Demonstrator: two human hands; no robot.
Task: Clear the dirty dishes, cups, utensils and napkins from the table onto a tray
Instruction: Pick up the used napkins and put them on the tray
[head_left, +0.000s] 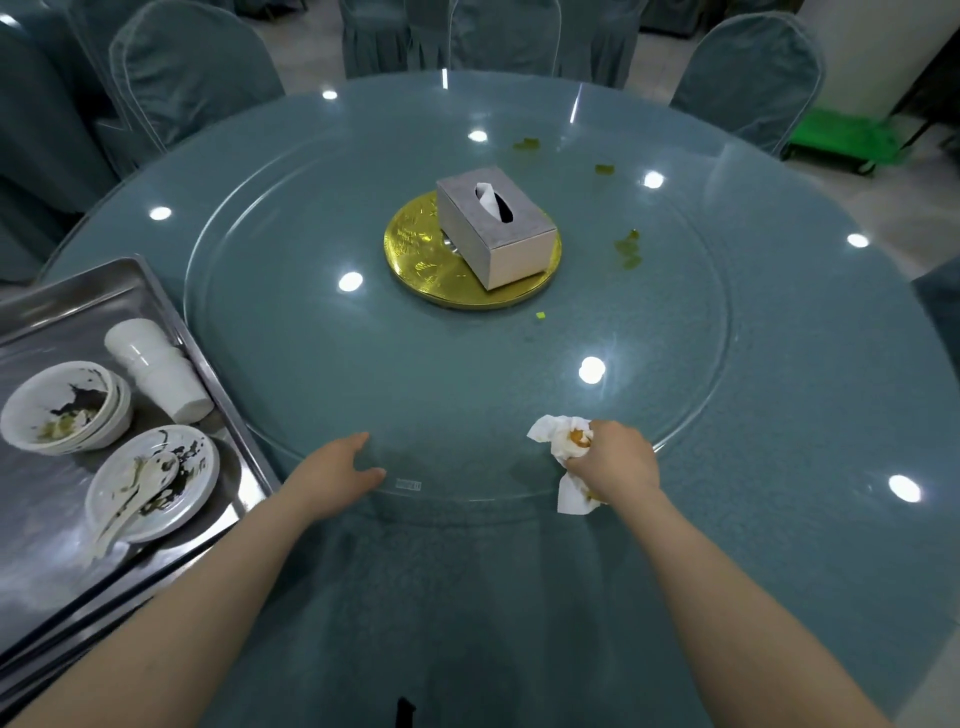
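My right hand (615, 460) grips a crumpled white napkin (558, 434) stained orange, at the near edge of the glass turntable (311, 338). My left hand (340, 475) rests open on the turntable's near rim, thumb and fingers spread. The steel tray (31, 499) sits at the left of the table. It holds stacked dirty white bowls (65, 408), a stack of white cups (158, 374) lying on its side, and a dirty plate (156, 480) with a white spoon (137, 499) on it.
A grey tissue box (493, 226) stands on a gold disc (415, 260) at the turntable's centre. Green food scraps (628, 249) lie on the glass at right and far right. Covered chairs (192, 78) ring the table. A green cart (844, 137) stands far right.
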